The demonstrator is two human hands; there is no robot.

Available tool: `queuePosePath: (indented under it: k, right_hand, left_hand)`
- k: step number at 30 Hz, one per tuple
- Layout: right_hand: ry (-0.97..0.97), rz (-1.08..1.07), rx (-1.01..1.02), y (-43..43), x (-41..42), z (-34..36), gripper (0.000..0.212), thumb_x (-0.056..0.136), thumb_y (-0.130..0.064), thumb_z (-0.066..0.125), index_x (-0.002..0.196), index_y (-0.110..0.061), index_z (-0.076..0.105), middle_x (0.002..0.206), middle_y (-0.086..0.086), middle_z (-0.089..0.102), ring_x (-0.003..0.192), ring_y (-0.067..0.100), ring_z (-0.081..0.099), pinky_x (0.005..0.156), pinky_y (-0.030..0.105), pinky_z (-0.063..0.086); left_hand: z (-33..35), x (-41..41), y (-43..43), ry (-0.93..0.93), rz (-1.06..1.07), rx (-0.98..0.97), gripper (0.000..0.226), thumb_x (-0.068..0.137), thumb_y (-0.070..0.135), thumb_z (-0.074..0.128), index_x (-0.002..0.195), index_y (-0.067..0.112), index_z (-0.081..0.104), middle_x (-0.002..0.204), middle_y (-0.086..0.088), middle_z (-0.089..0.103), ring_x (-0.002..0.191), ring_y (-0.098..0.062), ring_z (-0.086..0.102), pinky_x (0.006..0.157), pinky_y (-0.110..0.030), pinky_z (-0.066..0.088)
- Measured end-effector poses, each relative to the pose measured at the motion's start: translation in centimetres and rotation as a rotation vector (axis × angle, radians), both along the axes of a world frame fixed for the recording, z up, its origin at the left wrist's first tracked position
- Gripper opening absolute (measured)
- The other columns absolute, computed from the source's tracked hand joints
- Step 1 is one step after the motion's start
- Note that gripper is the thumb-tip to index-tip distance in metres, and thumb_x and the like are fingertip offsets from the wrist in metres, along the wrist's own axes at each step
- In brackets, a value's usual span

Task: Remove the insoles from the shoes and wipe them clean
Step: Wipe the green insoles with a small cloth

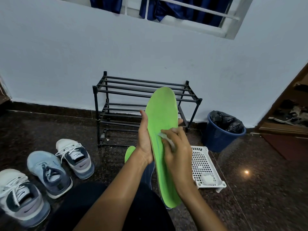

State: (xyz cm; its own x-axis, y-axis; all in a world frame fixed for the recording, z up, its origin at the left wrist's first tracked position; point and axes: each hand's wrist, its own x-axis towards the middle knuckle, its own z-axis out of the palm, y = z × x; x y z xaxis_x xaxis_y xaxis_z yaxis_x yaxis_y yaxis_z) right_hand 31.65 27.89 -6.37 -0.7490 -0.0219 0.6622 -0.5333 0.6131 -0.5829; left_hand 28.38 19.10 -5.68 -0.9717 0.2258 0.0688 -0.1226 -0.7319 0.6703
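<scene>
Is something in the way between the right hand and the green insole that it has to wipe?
Nothing blocks it. Only the white wipe, pinched by the right hand, lies between it and the green insole. The left hand grips the insole's left edge.

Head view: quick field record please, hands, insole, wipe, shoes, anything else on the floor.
left hand: grips green insole upright by its edges
right hand: pinches white wipe against the insole
second insole: green, on floor behind left wrist
shoes: three, on floor at left
basket: white, on floor at right
bin: blue, black liner, beyond basket
</scene>
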Motion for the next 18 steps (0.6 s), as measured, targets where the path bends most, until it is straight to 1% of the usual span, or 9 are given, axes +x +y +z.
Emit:
queuePosePath:
  k: [1, 4, 5, 7, 9, 10, 12, 14, 18]
  right_hand:
    - [0.006, 0.013, -0.040, 0.1, 0.1, -0.1, 0.023, 0.079, 0.005, 0.060, 0.099, -0.004, 0.068, 0.098, 0.002, 0.055, 0.092, 0.004, 0.049, 0.087, 0.019, 0.041]
    - [0.015, -0.002, -0.016, 0.3, 0.0, 0.1, 0.020, 0.079, 0.002, 0.061, 0.097, -0.003, 0.069, 0.094, 0.004, 0.059, 0.088, 0.013, 0.053, 0.081, 0.005, 0.036]
    - [0.006, -0.012, 0.008, 0.3, -0.1, 0.1, 0.020, 0.080, 0.000, 0.061, 0.097, -0.005, 0.070, 0.094, 0.004, 0.060, 0.088, 0.016, 0.053, 0.079, 0.005, 0.034]
    - [-0.004, -0.019, 0.042, 0.3, -0.2, 0.3, 0.018, 0.080, -0.005, 0.061, 0.096, -0.009, 0.071, 0.093, 0.002, 0.061, 0.088, 0.019, 0.054, 0.079, 0.014, 0.037]
    - [-0.012, -0.003, 0.051, 0.2, -0.1, 0.4, 0.018, 0.081, -0.013, 0.059, 0.094, -0.011, 0.071, 0.093, 0.001, 0.061, 0.087, 0.018, 0.056, 0.078, 0.024, 0.043]
    - [-0.019, 0.022, 0.044, 0.1, 0.0, 0.4, 0.018, 0.081, -0.015, 0.058, 0.093, -0.011, 0.071, 0.092, 0.001, 0.061, 0.087, 0.017, 0.057, 0.078, 0.024, 0.044]
    - [-0.026, 0.077, 0.023, 0.1, 0.0, 0.6, 0.017, 0.081, -0.013, 0.060, 0.092, -0.007, 0.071, 0.092, 0.003, 0.060, 0.088, 0.017, 0.057, 0.079, 0.017, 0.042]
    - [-0.017, 0.087, 0.031, 0.1, -0.2, 0.8, 0.012, 0.080, -0.006, 0.063, 0.089, -0.004, 0.071, 0.089, 0.003, 0.059, 0.086, 0.017, 0.056, 0.078, 0.013, 0.040]
    - [0.018, 0.057, 0.014, -0.3, -1.4, 1.6, 0.006, 0.078, 0.000, 0.065, 0.081, -0.002, 0.070, 0.082, 0.000, 0.053, 0.078, 0.017, 0.055, 0.075, 0.006, 0.035]
  left_hand:
    - [0.0, 0.0, 0.0, 0.006, -0.006, 0.006, 0.094, 0.071, 0.079, 0.025, 0.106, 0.005, 0.071, 0.117, -0.025, 0.064, 0.097, -0.031, 0.066, 0.084, -0.038, 0.055]
    - [-0.1, 0.0, 0.1, 0.017, -0.025, 0.012, 0.095, 0.071, 0.079, 0.024, 0.109, 0.005, 0.070, 0.119, -0.025, 0.063, 0.098, -0.031, 0.066, 0.085, -0.037, 0.056]
    - [0.0, 0.0, 0.1, 0.019, -0.030, 0.017, 0.095, 0.070, 0.079, 0.024, 0.108, 0.005, 0.071, 0.120, -0.025, 0.062, 0.099, -0.031, 0.066, 0.086, -0.038, 0.055]
    - [0.0, 0.1, 0.1, 0.018, -0.027, 0.023, 0.096, 0.070, 0.079, 0.024, 0.109, 0.005, 0.071, 0.121, -0.026, 0.061, 0.100, -0.032, 0.065, 0.088, -0.039, 0.054]
    - [-0.1, 0.0, 0.0, 0.016, -0.014, 0.008, 0.099, 0.070, 0.080, 0.023, 0.117, 0.004, 0.064, 0.121, -0.026, 0.061, 0.098, -0.031, 0.066, 0.087, -0.039, 0.055]
    - [-0.1, 0.0, 0.0, 0.017, -0.008, -0.006, 0.099, 0.070, 0.080, 0.022, 0.120, 0.003, 0.061, 0.120, -0.025, 0.062, 0.096, -0.031, 0.067, 0.084, -0.038, 0.056]
    - [-0.1, 0.0, 0.1, 0.023, -0.007, -0.026, 0.099, 0.069, 0.079, 0.022, 0.120, 0.004, 0.061, 0.116, -0.023, 0.065, 0.093, -0.029, 0.068, 0.080, -0.036, 0.057]
    - [0.0, 0.1, 0.2, 0.027, -0.014, -0.030, 0.099, 0.069, 0.079, 0.022, 0.116, 0.003, 0.064, 0.118, -0.024, 0.063, 0.097, -0.031, 0.066, 0.083, -0.037, 0.056]
    - [-0.1, 0.1, 0.3, 0.013, -0.043, -0.023, 0.105, 0.076, 0.080, 0.015, 0.128, -0.002, 0.054, 0.130, -0.029, 0.054, 0.120, -0.036, 0.054, 0.091, -0.036, 0.053]
